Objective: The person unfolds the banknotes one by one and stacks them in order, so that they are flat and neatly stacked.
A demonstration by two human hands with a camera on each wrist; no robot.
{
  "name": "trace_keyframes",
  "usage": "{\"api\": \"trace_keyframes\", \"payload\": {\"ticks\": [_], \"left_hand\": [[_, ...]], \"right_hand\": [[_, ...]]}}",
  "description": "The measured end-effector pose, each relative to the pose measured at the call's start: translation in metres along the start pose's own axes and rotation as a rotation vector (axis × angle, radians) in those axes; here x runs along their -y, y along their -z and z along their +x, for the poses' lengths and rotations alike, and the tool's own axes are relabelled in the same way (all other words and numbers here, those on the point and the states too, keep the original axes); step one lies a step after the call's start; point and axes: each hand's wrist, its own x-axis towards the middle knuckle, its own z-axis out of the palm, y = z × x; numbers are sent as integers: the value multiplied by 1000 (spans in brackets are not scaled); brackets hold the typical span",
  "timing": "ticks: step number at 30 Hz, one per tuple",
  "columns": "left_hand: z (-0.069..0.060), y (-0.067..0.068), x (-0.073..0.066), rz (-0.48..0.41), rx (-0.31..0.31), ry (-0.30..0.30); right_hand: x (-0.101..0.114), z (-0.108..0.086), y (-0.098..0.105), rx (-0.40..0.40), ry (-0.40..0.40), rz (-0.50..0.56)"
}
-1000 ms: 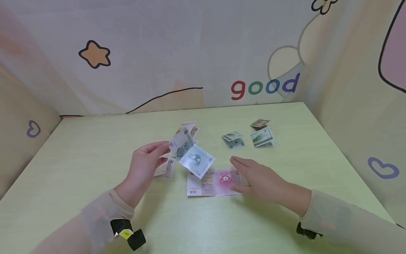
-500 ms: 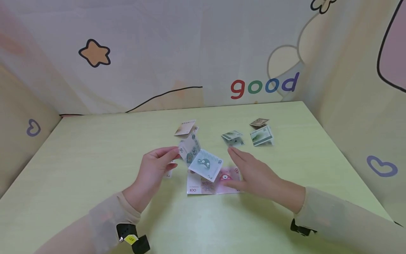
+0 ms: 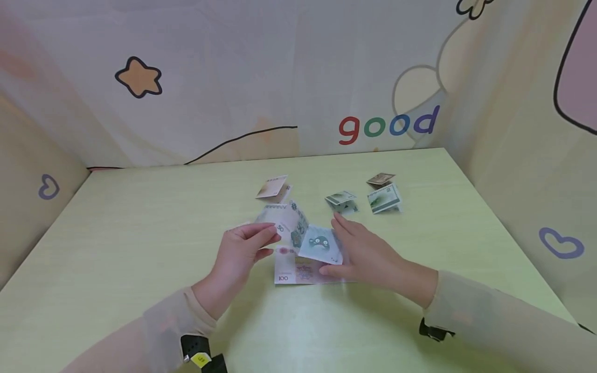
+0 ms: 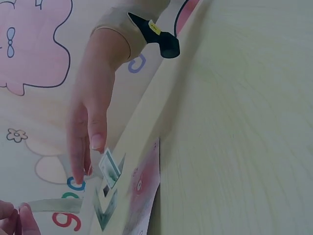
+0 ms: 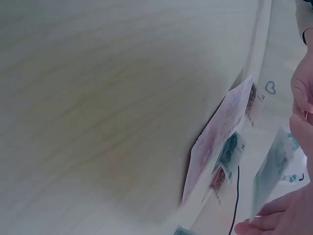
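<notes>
In the head view my left hand [image 3: 240, 261] pinches a folded blue-green 50 note [image 3: 321, 243] by its left part, held above a pink 100 note [image 3: 285, 277] that lies on the table. My right hand [image 3: 380, 256] is around the right end of the blue-green note, fingers extended and thumb apart; whether it touches the note, I cannot tell. The left wrist view shows my left hand [image 4: 19, 220] gripping the note [image 4: 54, 205] and my right hand [image 4: 93, 107] with fingers hanging down. Edge-on in the right wrist view, the note [image 5: 271, 171] reaches the right fingers [image 5: 266, 223].
Beyond the hands on the table [image 3: 140, 233] stand a folded pinkish note [image 3: 272, 187], a small folded green note [image 3: 341, 198], a larger folded green note [image 3: 384, 199] and a folded brown note [image 3: 380, 179]. A printed cloth wall [image 3: 233, 77] borders the back.
My left hand has moved right with the blue-green note, whose right end now lies between my right thumb and fingers. My right hand has shifted slightly left.
</notes>
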Motion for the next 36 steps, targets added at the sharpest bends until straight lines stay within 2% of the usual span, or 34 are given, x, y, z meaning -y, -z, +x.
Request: {"api": "trace_keyframes", "payload": {"ticks": [6,13,19,27,31,36], "left_hand": [[-5,-3,1,-7,7,33],[-11,-2,2,10,40,27],[-13,0,3,-20,51,21],[-14,2,4,-36,73,-7],[-12,6,5,3,84,-38],[-7,11,7,133,69,-76]], "right_hand": [[-3,4,-2,14,7,-9],[-8,7,-5,35,7,9],[-9,8,-5,72,14,52],[-9,8,-2,73,14,87],[-10,8,-1,73,-14,97],[-11,8,0,65,-25,117]]}}
